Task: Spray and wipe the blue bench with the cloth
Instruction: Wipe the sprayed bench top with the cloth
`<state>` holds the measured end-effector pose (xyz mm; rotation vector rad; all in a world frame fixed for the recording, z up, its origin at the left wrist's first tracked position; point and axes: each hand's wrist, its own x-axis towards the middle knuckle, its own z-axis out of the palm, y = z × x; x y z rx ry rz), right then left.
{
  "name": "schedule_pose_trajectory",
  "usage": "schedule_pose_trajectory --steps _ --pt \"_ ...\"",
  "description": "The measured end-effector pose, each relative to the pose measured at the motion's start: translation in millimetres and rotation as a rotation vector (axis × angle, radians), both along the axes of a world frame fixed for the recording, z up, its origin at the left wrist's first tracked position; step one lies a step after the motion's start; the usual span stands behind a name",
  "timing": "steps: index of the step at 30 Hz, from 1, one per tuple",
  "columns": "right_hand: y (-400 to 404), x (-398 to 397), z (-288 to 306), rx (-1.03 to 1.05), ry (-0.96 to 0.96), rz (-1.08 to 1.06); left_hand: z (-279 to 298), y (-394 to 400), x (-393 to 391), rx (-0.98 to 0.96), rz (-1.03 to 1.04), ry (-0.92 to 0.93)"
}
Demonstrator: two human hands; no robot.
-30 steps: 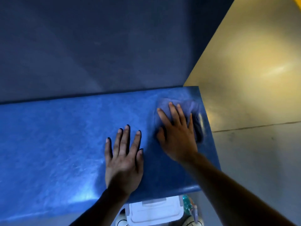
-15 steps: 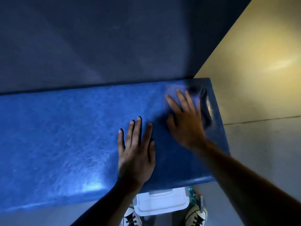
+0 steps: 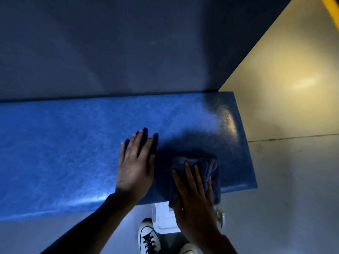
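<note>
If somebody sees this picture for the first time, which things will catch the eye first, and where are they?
The bright blue bench crosses the picture from the left edge to right of the middle, glossy near its right end. On it, the left hand lies flat with fingers spread, and just to its right the right hand presses a dark blue cloth at the bench's near edge. Below, a white sneaker stands on the floor.

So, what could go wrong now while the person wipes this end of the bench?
The cloth already hangs over the front edge of the bench, so the right hand may drag it off onto the white box below. The left hand leans flat on the glossy, possibly wet top and could slip.
</note>
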<state>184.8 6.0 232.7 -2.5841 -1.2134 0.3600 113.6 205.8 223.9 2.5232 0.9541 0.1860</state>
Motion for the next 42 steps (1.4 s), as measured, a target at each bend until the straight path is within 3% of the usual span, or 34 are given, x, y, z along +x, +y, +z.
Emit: schedule_pose_trajectory --steps 7,16,26,32,42 --pt "1 -5 -13 -0.037 -0.117 -0.08 -29 5 -26 0.136 0.029 0.229" --pt "21 8 -23 -0.113 -0.111 -0.001 -31 6 -24 0.17 0.03 0.229" --pt "143 113 -32 -0.023 -0.118 0.087 -36 8 -24 0.211 0.017 0.176" --pt "197 170 -27 -0.069 -0.001 0.168 -43 7 -24 0.234 0.028 0.132" --pt "169 107 -23 0.004 -0.041 0.081 -40 8 -28 0.178 0.009 0.114"
